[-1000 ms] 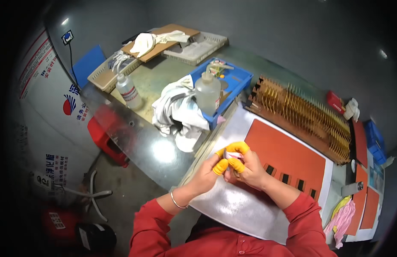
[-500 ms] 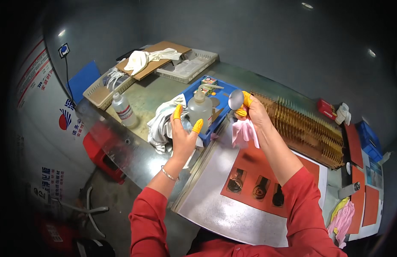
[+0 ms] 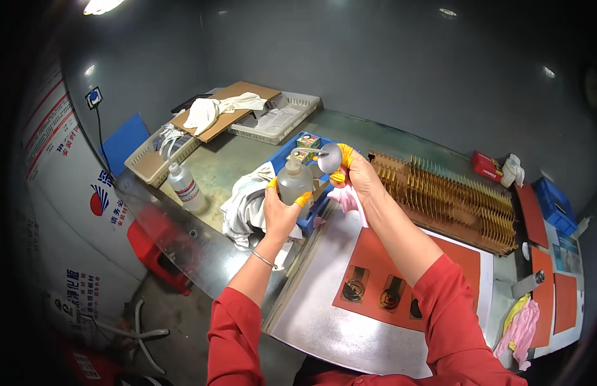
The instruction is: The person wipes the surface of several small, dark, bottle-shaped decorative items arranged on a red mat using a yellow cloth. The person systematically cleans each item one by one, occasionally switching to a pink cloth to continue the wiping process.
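Observation:
My left hand [image 3: 280, 211], with yellow finger covers on thumb and fingertip, is wrapped round a translucent wash bottle [image 3: 294, 186] at the blue tray [image 3: 280, 155]. The bottle's bent spout [image 3: 311, 152] reaches across to a round grey disc [image 3: 330, 159]. Held up on edge, this disc is pinched by the yellow-covered fingers of my right hand [image 3: 359, 171]. A pink cloth [image 3: 350, 201] hangs from the same hand, below the disc. Whether the spout touches the disc I cannot tell. A crumpled white cloth [image 3: 246, 201] lies left of the bottle.
Right of my right hand stands a rack with rows of gold-coloured slats [image 3: 446, 199]. Nearer, an orange-red mat [image 3: 369, 305] carries several dark pieces [image 3: 354, 284]. A labelled bottle [image 3: 186, 188] and plastic baskets [image 3: 273, 133] are on the left; a pink cloth [image 3: 523, 328] hangs at right.
My left hand, open beside the wash bottle before, has closed round it. The right hand has brought the disc and pink cloth leftward to the spout. The view has tilted up slightly.

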Demonstrator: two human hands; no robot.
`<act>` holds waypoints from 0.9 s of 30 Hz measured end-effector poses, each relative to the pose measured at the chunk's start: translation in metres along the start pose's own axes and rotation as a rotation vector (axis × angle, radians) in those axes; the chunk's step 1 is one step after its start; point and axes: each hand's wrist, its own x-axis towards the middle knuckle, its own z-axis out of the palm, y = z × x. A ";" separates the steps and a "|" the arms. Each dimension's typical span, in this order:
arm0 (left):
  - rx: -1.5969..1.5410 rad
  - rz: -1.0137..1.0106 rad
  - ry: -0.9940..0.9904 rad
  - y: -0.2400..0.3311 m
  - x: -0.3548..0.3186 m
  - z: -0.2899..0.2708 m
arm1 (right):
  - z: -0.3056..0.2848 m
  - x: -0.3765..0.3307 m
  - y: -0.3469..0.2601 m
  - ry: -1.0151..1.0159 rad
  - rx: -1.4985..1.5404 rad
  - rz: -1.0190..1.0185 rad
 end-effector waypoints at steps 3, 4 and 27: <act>-0.004 -0.029 -0.004 0.000 0.000 0.001 | 0.002 -0.001 -0.001 0.020 -0.070 -0.002; -0.017 -0.036 0.000 -0.004 0.001 0.002 | 0.002 0.000 -0.001 0.018 -0.102 -0.004; 0.025 0.105 -0.275 0.033 -0.085 -0.052 | -0.025 -0.093 -0.065 0.308 -0.921 0.134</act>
